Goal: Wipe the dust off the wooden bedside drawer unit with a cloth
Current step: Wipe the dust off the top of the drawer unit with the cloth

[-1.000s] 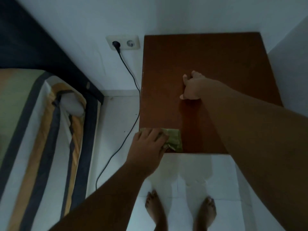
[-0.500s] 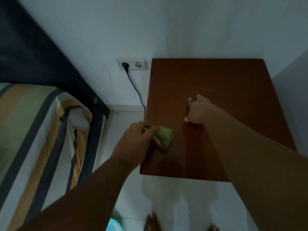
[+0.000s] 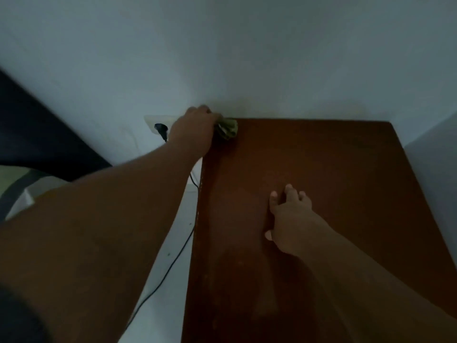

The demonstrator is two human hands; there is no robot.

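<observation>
At the back left corner of the brown wooden drawer unit [image 3: 321, 194], the left hand [image 3: 195, 129] squeezes a crumpled green cloth [image 3: 227, 128]. The right hand [image 3: 289, 219] rests flat, fingers apart. Next, I think, wipe toward the front.

Single head-worn, wide-angle view. The camera is looking forward and steeply down from above the near edge of the wooden bedside drawer unit [image 3: 321, 219], whose top is filling the lower right of the frame and is running away toward the white wall [image 3: 222, 58] that is occupying the upper half. The lens is sitting close: both forearms are entering from the bottom corners, the left hand [image 3: 195, 129] reaching the far left corner of the top, the right hand [image 3: 291, 219] lying near its middle. At the left margin a strip of floor [image 3: 173, 243] and the bed [image 3: 22, 189] are showing. Straight edges are bowing toward the borders. No second view is sharing the scene.
</observation>
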